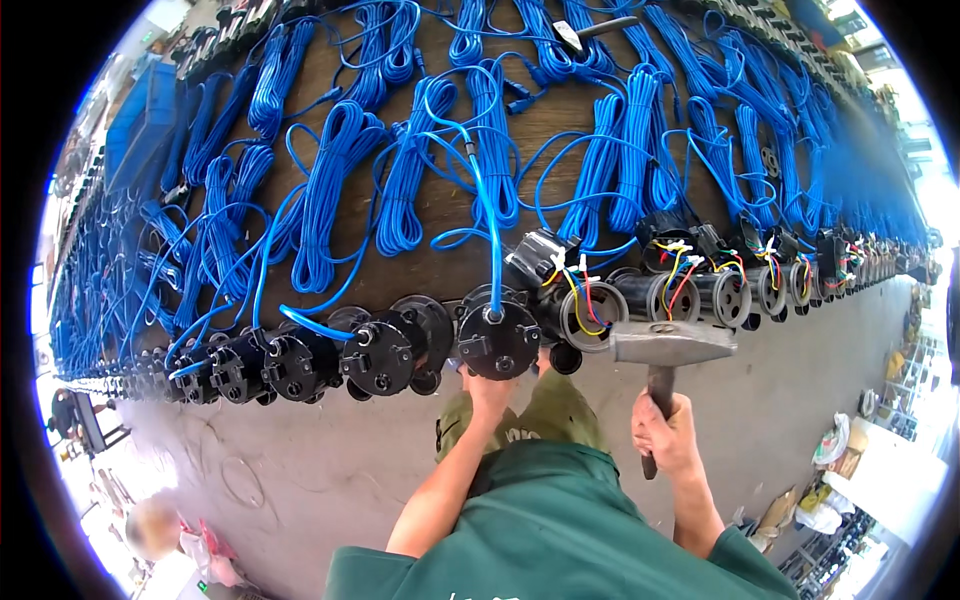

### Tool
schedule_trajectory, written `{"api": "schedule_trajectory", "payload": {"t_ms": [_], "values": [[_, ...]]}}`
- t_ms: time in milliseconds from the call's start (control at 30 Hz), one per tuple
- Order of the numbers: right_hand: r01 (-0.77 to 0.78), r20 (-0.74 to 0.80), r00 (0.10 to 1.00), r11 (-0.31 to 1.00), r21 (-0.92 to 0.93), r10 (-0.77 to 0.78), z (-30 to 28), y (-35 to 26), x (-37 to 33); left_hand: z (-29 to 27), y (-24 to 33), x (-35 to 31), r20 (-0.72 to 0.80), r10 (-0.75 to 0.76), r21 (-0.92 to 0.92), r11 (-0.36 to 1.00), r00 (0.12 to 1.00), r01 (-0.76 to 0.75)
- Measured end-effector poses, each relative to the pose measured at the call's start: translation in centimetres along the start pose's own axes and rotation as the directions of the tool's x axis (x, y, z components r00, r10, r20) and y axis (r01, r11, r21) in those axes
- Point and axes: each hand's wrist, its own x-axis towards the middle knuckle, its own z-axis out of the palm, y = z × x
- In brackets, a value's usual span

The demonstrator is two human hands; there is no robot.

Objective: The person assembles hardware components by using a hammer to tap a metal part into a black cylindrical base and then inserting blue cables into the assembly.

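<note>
Black cylindrical housing [507,342]; scuffed metal hammer [675,343] in right hand [666,436].

Left hand [490,396] here, fingertips lost behind the black housing [500,348] just above; up and right of the right hand [666,435], blue cables [862,155] blur!

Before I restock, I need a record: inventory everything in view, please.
Table: one, brown, centre.
Cable bundles: many, blue, across table.
Closed canisters: many, black, near edge, centre and left.
Open canisters: several, dark, near edge, right.
Wires: many, multicoloured, at open canisters.
Hammer: one, grey, right of centre.
Bin: one, blue, upper left.
Floor: one, grey, below table.
Bags: several, mostly white, lower right.
Shirt: one, green, bottom.
Left hand: one, bare, beneath central canister.
Right hand: one, bare, around hammer.
</note>
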Motion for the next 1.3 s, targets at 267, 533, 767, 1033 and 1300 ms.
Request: {"api": "schedule_trajectory", "payload": {"t_ms": [267, 533, 767, 1033, 1300], "values": [[-0.001, 0.067, 0.998, 1.0, -0.026, 0.002, -0.1, 2.2, 0.0, 0.7, -0.9, -0.3, 0.013, 0.08, 0.093, 0.992, 0.997, -0.081], [-0.08, 0.009, 0.997, 0.984, -0.161, 0.082, -0.6, 3.6, 1.5, -0.2, 2.8, 0.1, 0.047, 0.277, 0.332, 0.902, 0.96, -0.276], [0.061, 0.079, 0.995, 0.996, 0.068, -0.066, 0.1, 2.3, 2.0, -1.7, -1.0, -1.9, 0.074, 0.061, 0.288, 0.954, 0.995, -0.08], [-0.101, 0.027, 0.994, 0.974, -0.205, 0.108, 0.6, 2.6, 1.6, -1.3, 2.9, 0.0, 0.127, 0.138, 0.232, 0.959, 0.982, -0.164], [-0.047, -0.054, 0.998, 0.99, -0.134, 0.041, -1.1, 6.0, -0.1, -2.6, 5.1, -0.4, 0.264, -0.34, 0.154, 0.939, 0.902, 0.309]]}}
